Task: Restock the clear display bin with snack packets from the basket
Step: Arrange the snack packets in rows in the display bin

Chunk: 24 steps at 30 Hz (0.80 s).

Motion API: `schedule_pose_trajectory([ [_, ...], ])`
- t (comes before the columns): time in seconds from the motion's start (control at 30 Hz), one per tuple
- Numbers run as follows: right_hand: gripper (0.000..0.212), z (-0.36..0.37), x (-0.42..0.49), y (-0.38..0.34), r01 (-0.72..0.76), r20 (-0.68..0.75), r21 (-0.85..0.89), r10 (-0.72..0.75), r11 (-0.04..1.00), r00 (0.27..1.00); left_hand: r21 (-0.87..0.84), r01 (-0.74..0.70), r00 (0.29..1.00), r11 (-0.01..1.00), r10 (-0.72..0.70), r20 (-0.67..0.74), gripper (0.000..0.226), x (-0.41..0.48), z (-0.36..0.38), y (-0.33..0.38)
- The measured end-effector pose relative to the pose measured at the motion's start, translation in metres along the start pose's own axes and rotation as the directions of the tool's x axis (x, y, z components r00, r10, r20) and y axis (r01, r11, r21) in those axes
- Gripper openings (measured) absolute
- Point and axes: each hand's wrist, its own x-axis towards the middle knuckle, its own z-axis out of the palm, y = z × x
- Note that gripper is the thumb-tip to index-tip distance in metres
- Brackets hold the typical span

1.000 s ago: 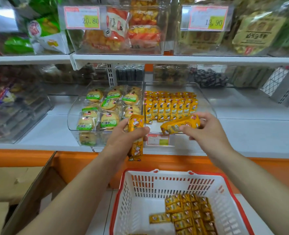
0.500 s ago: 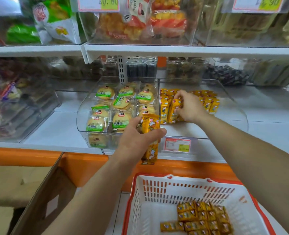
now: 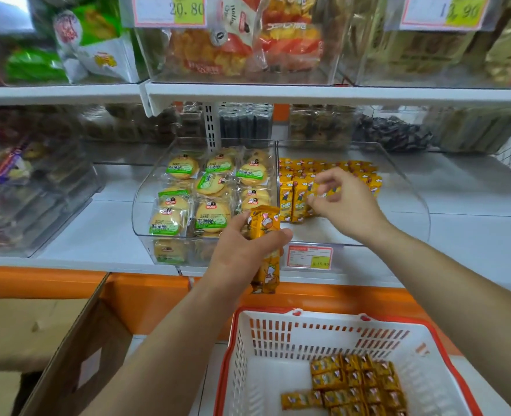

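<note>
Now the right hand [image 3: 346, 204] has set its packet in the clear display bin [image 3: 400, 183] and hovers empty, fingers loose. The left hand [image 3: 242, 253] grips further snack packets [image 3: 265, 225] before the bin; more wait in the basket [image 3: 278, 340].

The fingers of the right hand [image 3: 343, 202] are blurred, so it cannot be told if they touch the yellow packets [image 3: 296, 202] in the clear bin [image 3: 317, 232]. This hand also hides the rows at 3 o'clock from them. The left hand [image 3: 242, 250] covers the middle of its stack [image 3: 264, 232], and how many packets are in it is unclear. At 6 o'clock the basket [image 3: 308, 331] and its loose packets [image 3: 359, 382] are cut by the bottom edge. The print on the price label [image 3: 310, 257] is too small to read. At 11 o'clock a price card [image 3: 170, 9] is cut by the top edge.
</note>
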Motion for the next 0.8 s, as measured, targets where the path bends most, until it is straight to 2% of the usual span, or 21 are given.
schedule_pose_trajectory([
  [0.1,0.024,-0.016,-0.074,-0.018,-0.034,0.173,0.239,-0.009,0.97,0.985,-0.066,0.039,0.999,0.997,-0.039,0.002,0.048,-0.005,0.012,0.001],
  [0.17,0.021,-0.017,-0.116,-0.026,-0.083,0.282,0.304,-0.006,0.949,0.959,-0.113,0.079,0.997,0.99,-0.079,0.008,0.044,-0.01,0.023,0.001],
  [0.23,0.023,-0.015,-0.141,-0.033,-0.133,0.323,0.336,0.019,0.932,0.946,-0.155,0.089,0.996,0.984,-0.084,0.036,0.036,-0.016,0.035,0.001],
  [0.3,0.028,-0.011,-0.151,-0.034,-0.168,0.31,0.314,0.066,0.935,0.948,-0.168,0.083,0.996,0.982,-0.075,0.05,0.039,-0.023,0.045,0.0],
  [0.43,0.028,-0.015,-0.155,-0.034,-0.238,0.304,0.343,0.132,0.909,0.943,-0.126,0.075,0.996,0.989,-0.069,0.057,0.063,-0.032,0.055,0.0],
  [0.5,0.025,-0.019,-0.157,-0.031,-0.299,0.34,0.417,0.158,0.858,0.927,-0.101,0.066,0.996,0.993,-0.06,0.06,0.062,-0.035,0.056,-0.001],
  [0.63,0.019,-0.025,-0.154,-0.023,-0.385,0.322,0.562,0.235,0.732,0.917,-0.1,0.065,0.998,0.993,-0.063,0.022,0.035,-0.034,0.054,-0.001],
  [0.8,0.023,-0.032,-0.142,-0.015,-0.365,0.242,0.722,0.28,0.588,0.929,-0.033,0.023,1.0,0.999,-0.023,-0.009,0.053,-0.031,0.046,0.003],
])
